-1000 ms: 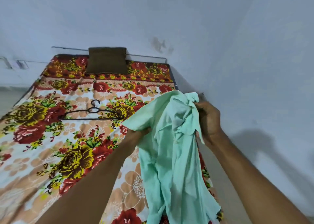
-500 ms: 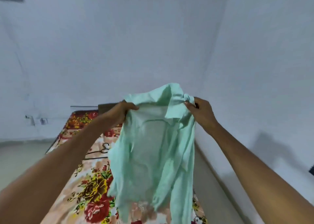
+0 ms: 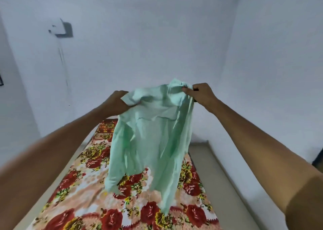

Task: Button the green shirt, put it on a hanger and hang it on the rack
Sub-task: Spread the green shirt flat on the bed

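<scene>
Soft, even indoor light, faint shadows, slight motion blur, wide-angle edge distortion.

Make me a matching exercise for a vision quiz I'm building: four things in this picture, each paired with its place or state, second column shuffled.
Things:
1. shirt
2. left hand
3. right hand
4. bedsheet

Places or states:
A. floral, spread flat below
B. grips the shirt top at the picture's right
C. hangs in the air, held by both hands
D. grips the shirt top at the picture's left

Pairs: 1-C, 2-D, 3-B, 4-A
</scene>
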Available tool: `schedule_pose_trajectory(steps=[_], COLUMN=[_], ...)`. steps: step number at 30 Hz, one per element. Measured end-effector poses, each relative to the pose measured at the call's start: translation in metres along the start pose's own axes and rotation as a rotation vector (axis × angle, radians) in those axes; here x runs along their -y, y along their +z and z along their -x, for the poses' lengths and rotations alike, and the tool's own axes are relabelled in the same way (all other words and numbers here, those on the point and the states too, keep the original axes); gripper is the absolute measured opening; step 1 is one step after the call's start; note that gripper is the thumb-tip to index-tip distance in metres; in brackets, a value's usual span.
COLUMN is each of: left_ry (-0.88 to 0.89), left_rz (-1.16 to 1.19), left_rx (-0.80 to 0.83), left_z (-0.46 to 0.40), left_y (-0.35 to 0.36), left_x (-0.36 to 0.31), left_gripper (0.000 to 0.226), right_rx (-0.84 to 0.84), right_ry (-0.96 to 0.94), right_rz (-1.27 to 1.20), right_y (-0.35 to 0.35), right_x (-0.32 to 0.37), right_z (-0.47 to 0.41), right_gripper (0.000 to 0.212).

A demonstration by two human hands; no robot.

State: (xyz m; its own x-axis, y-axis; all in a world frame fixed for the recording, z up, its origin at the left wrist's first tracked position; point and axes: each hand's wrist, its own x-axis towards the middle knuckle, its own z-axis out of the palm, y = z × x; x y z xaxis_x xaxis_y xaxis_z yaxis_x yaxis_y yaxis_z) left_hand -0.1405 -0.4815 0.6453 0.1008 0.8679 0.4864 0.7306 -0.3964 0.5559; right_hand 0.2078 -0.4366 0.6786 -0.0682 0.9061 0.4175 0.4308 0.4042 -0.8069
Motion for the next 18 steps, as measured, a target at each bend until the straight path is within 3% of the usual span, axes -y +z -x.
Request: schedule_pose_trajectory(steps=[3,5,8,12,14,18], left_ry=[-0.314,-0.42,-0.394,-0.317,-0.332,-0.196], left_rz=[0.334,0.515,0.69,0.848,0.742,0.206], left_rx=[-0.084,-0.099,0.029,0.289,0.303,0.322], left_z=[0.019,0.029,0.038,0.046,0.049,0.065], left_y=[0.01,0.012,0.006,-0.013,-0.016,-0.023], left_x=[-0.013,-0.019,-0.02,-0.016,-0.015,-0.011], left_gripper=[0.038,0.039,0.038,0.046,0.055,0.062], right_rx=[0.048,0.058,0.17,0.477,0.649,0.867], right_ry=[0.081,0.082,0.124,0.257,0.287,0.186], right_rz=[-0.054,-0.026,-0.084,-0.346,-0.376,-0.256], right_y=[0.021,0.039,0.061,0.068,0.062,0.055], right_x=[0.006,0.011,0.023,0.035,0.038,0.046], right_z=[0.017,0.03,0.046,0.061,0.066,0.077], right_gripper=[0.052,0.043,0.044,0.035,0.045,0.06])
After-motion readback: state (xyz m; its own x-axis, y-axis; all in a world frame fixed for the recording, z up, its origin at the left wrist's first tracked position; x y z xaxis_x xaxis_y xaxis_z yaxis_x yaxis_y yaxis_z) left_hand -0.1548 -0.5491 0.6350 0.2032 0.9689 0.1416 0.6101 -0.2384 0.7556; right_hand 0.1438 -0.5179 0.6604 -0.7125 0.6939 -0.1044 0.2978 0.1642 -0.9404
